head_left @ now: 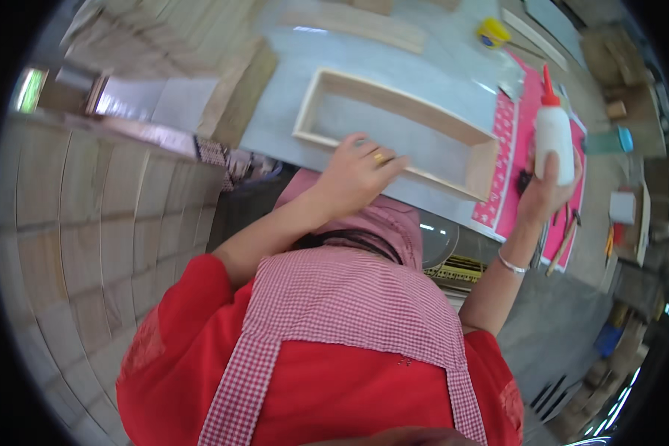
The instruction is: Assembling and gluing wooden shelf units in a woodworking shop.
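A long rectangular frame of pale wood lies on the light worktable in front of me, and the pale surface shows inside its four walls. My left hand is at its near wall, with the fingers bent over the edge and a ring on one finger. In my right hand is a white squeeze bottle with a red pointed nozzle, held upright to the right of the frame. My fingers wrap round its lower part.
A pink patterned cloth lies right of the frame, with slim tools on it. Beyond stand a yellow tub and a teal-lidded jar. Wooden boards are piled at the left, and a loose board lies behind the frame.
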A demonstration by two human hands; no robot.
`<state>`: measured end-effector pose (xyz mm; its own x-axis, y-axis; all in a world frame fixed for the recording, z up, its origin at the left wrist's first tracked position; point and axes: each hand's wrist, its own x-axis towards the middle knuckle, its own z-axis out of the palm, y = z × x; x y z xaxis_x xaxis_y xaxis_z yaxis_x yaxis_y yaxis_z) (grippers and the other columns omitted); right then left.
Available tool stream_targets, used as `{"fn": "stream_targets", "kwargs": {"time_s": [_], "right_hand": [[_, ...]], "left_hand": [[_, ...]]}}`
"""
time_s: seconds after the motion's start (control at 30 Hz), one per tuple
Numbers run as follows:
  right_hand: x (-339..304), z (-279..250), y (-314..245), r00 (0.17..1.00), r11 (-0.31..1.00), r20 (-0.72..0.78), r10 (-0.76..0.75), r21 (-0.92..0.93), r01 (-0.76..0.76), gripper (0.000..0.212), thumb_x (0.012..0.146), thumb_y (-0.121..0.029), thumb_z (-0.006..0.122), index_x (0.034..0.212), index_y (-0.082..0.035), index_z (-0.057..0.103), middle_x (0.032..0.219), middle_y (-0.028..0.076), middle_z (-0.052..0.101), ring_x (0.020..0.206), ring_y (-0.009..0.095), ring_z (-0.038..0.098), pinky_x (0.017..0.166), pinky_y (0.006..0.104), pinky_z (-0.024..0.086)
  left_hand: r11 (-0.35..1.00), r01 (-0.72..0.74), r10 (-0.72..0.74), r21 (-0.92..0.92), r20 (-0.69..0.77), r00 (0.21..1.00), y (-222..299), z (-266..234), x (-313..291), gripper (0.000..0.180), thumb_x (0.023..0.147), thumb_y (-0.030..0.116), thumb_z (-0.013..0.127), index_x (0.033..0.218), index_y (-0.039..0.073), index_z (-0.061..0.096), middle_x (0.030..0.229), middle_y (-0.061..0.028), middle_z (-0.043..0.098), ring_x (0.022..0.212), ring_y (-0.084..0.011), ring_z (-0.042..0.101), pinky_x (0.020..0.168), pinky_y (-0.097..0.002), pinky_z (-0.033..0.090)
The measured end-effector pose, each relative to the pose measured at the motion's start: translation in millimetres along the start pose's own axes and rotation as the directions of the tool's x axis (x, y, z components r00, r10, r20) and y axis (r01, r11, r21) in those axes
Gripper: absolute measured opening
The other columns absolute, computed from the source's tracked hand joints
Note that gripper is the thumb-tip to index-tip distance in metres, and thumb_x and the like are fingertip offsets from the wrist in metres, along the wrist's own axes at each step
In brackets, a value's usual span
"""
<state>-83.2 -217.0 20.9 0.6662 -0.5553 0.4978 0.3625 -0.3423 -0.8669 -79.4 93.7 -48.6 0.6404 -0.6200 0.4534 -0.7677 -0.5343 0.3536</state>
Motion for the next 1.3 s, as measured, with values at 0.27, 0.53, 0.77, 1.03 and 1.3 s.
{"fn": "stream_targets", "kwargs": {"time_s": [0.27, 0.53, 0.77, 1.03, 1.3], "right_hand": [[-72.5, 62.5, -25.5, 0.905, 0.969, 0.383, 0.185, 0.084, -0.233, 0.053, 0.082, -0.02, 0.075, 0.123, -0.002, 0.048, 0.11, 0.01, 0.055, 0.097, 0.017, 0.057, 0.085, 0.029, 0.048], [-105.5, 126.6, -42.3, 0.804, 0.974, 0.576, 0.15, 0.056, -0.221, 0.053, 0.079, -0.014, 0.077, 0.122, -0.002, 0.048, 0.113, 0.009, 0.053, 0.102, 0.016, 0.055, 0.087, 0.0287, 0.047], [-108.3, 143.5, -42.8, 0.779, 0.966, 0.602, 0.179, 0.044, -0.256, 0.049, 0.08, -0.01, 0.077, 0.119, -0.002, 0.049, 0.111, 0.008, 0.054, 0.1, 0.015, 0.056, 0.085, 0.0289, 0.048], [-104.3, 153.6, -40.3, 0.804, 0.986, 0.581, 0.125, 0.021, -0.168, 0.047, 0.08, -0.012, 0.078, 0.116, -0.001, 0.049, 0.107, 0.008, 0.056, 0.096, 0.015, 0.057, 0.082, 0.0284, 0.049], [-94.3, 161.7, -32.3, 0.84, 0.994, 0.533, 0.101, -0.024, -0.105, 0.047, 0.08, -0.015, 0.079, 0.115, -0.001, 0.05, 0.106, 0.009, 0.057, 0.095, 0.015, 0.057, 0.081, 0.0283, 0.049]], "left_hand": [[0.993, -0.037, 0.065, 0.111, -0.251, 0.966, 3.4, 14.0, -7.8, 0.032, 0.082, 0.018, 0.057, 0.112, 0.012, 0.065, 0.109, -0.0046, 0.063, 0.108, -0.0209, 0.058, 0.103, -0.0493, 0.038], [0.994, -0.03, 0.051, 0.101, -0.216, 0.975, 8.5, 20.6, -33.6, 0.031, 0.085, 0.022, 0.054, 0.112, 0.01, 0.064, 0.128, -0.0085, 0.057, 0.125, -0.0254, 0.049, 0.109, -0.0554, 0.032], [0.998, -0.037, 0.045, 0.048, -0.177, 0.983, 5.3, 25.5, -37.4, 0.031, 0.085, 0.022, 0.055, 0.112, 0.009, 0.064, 0.133, -0.0094, 0.052, 0.128, -0.0265, 0.047, 0.109, -0.0564, 0.031], [0.997, -0.054, 0.066, 0.061, -0.206, 0.976, 2.2, 27.6, -36.6, 0.03, 0.084, 0.022, 0.055, 0.111, 0.009, 0.064, 0.135, -0.0092, 0.052, 0.132, -0.0278, 0.044, 0.112, -0.0558, 0.028], [0.996, -0.057, 0.071, 0.07, -0.214, 0.974, 1.2, 29.7, -36.1, 0.03, 0.087, 0.023, 0.054, 0.11, 0.007, 0.064, 0.14, -0.0099, 0.051, 0.135, -0.0248, 0.043, 0.114, -0.0546, 0.025]]}}
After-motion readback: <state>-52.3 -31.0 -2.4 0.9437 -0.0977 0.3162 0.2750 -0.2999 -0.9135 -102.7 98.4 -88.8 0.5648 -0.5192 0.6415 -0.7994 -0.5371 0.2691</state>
